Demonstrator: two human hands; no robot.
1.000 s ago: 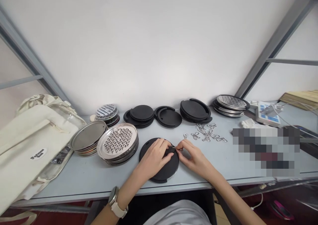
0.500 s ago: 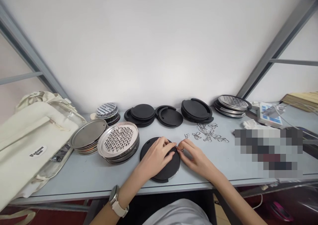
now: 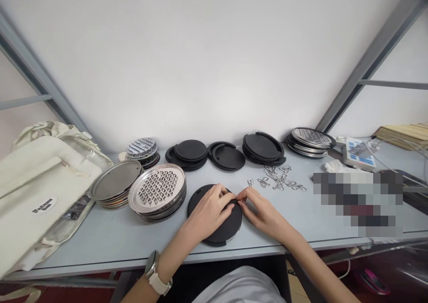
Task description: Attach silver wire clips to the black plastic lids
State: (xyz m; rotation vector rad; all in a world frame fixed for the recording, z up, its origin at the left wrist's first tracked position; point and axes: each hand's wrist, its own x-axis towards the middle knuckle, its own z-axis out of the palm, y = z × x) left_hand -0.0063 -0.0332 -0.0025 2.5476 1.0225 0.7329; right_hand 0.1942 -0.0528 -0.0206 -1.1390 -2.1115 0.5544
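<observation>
A round black disc (image 3: 230, 226) lies on the table in front of me, a thin silvery line along its lower right edge. My left hand (image 3: 210, 208) rests across it, thumb and fingers curled together near the disc's right edge. Meeting those fingertips from the right, my right hand (image 3: 262, 214) is closed in a pinch at the same edge. Whatever small piece is between its fingers is hidden. Just beyond it are loose bent-wire clips (image 3: 263, 182), several of them in a scattered heap.
At left stand stacks of round metal grater plates (image 3: 157, 189) and plain metal discs (image 3: 115, 180), beside a cream bag (image 3: 36, 196). Black discs (image 3: 229, 156) line the wall. Another grater stack (image 3: 309, 137) sits back right. A blurred patch (image 3: 357, 205) covers things at right.
The view has shifted slightly. Both hands stay at the disc's right edge, the right fingertips now closer to the left ones.
</observation>
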